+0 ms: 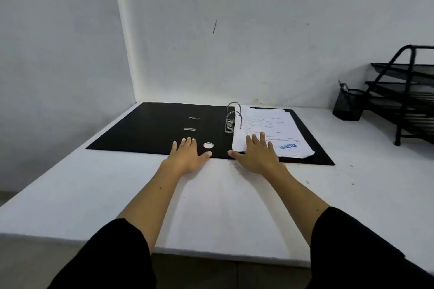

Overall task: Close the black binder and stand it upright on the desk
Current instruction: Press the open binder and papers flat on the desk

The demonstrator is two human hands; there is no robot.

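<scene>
Head view: a person reaches both bare arms out over a white desk point(211, 206).
Binder: the black binder point(152, 129) lies flat and wide open on the desk, near the wall corner, right under the fingers of both hands.
Rings: two shiny metal rings point(233, 115) stand up in the middle of the binder, just past the two hands and between them.
Papers: a stack of white papers point(270, 129) sits on the rings, on the binder's right half.
Left hand: the left hand point(187, 157) is flat and spread, palm down, holding nothing. Its fingers rest on the near edge of the left cover, and its thumb is beside a round hole point(208, 145) in the spine.
Right hand: the right hand point(257, 156) is flat and spread too, gripping nothing. Its fingers lie on the near corner of the papers.
Far from the hands: a black mesh cup point(348, 105) and a black tray rack point(406, 94) stand well off to the right of the right hand, by the wall.
Sleeves: black sleeves point(112, 256) cover both upper arms.
</scene>
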